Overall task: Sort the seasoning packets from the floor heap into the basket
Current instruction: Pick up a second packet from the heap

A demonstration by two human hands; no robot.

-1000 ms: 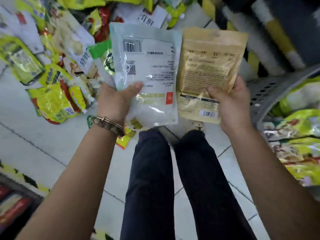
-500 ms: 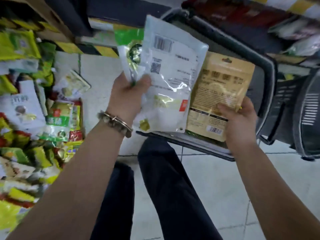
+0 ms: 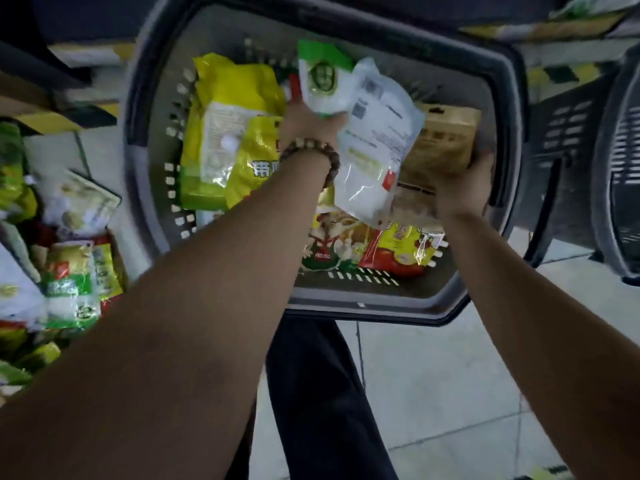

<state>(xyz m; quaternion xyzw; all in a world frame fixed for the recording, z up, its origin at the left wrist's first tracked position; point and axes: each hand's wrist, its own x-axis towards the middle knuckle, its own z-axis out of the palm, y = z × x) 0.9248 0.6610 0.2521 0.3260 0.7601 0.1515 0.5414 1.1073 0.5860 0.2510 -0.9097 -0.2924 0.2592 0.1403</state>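
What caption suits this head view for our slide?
Over the grey basket, the left hand grips a green-topped packet and a white packet; the right hand holds a tan packet.

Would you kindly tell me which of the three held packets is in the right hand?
The brown paper packet, gripped by the right hand; the left hand holds the other two, the white packet and the green-topped packet.

The basket (image 3: 138, 174) sits ahead of the legs (image 3: 322, 393). The heap (image 3: 69, 271) lies to its left, a second basket (image 3: 620, 174) to its right. Above the basket, the left hand (image 3: 306, 123) holds two packets (image 3: 377, 140) at centre; the right hand (image 3: 462, 188) holds one packet (image 3: 446, 143) by the right wall. Loose packets (image 3: 225, 133) lie inside.
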